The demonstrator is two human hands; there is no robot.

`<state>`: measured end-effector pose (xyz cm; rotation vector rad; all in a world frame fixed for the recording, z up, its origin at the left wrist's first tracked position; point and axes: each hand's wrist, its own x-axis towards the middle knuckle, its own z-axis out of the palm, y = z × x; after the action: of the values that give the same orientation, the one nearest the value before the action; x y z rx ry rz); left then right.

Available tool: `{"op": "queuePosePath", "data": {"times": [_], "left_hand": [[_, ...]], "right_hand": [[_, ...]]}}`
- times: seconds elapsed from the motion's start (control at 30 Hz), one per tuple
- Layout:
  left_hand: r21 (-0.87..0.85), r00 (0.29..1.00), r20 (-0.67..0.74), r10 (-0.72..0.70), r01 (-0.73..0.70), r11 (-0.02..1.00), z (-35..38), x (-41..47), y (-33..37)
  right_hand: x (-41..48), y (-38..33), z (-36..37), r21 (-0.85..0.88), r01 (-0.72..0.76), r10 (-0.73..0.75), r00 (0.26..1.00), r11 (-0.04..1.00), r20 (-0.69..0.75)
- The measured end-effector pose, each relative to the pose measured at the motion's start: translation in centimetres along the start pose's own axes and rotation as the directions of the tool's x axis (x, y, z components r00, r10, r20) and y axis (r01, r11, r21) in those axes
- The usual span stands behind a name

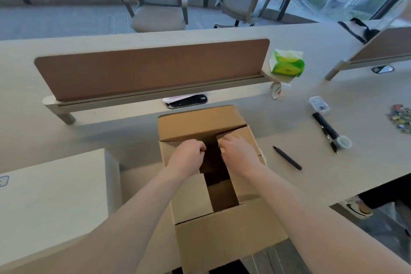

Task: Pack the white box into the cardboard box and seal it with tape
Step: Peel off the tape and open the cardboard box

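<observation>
The brown cardboard box [222, 236] stands on the desk right in front of me, its top partly open and its inside dark. Its far flap lies folded inward and its near flap hangs out towards me. My left hand [189, 154] grips the inner edge of the left side flap with curled fingers. My right hand [238, 151] curls its fingers round the edge of the right side flap. The large white box [55, 196] lies on the desk to the left, outside the cardboard box. A tape roll [343, 141] sits at the right.
A black marker [287, 158] lies just right of the cardboard box, and a black-handled tool [325, 125] lies beyond it. A brown desk divider [151, 69] runs across behind the box, with a green tissue pack [287, 63] at its right end. Two chairs stand beyond the desk.
</observation>
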<state>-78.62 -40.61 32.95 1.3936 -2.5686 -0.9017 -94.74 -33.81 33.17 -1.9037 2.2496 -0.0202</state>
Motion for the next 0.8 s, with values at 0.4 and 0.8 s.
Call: {"op": "queuePosePath", "data": {"times": [0.4, 0.8], "left_hand": [[0.561, 0.838, 0.540, 0.074, -0.424, 0.711, 4.4, -0.9, 0.2], [0.644, 0.946, 0.294, 0.139, -0.304, 0.702, 2.6, -1.9, 4.2]], "right_hand": [[-3.9, -1.8, 1.3, -0.436, 0.238, -0.050, 0.915, 0.868, 0.400], [-4.9, -1.0, -0.2, -0.459, 0.366, -0.239, 0.920, 0.810, 0.311]]}}
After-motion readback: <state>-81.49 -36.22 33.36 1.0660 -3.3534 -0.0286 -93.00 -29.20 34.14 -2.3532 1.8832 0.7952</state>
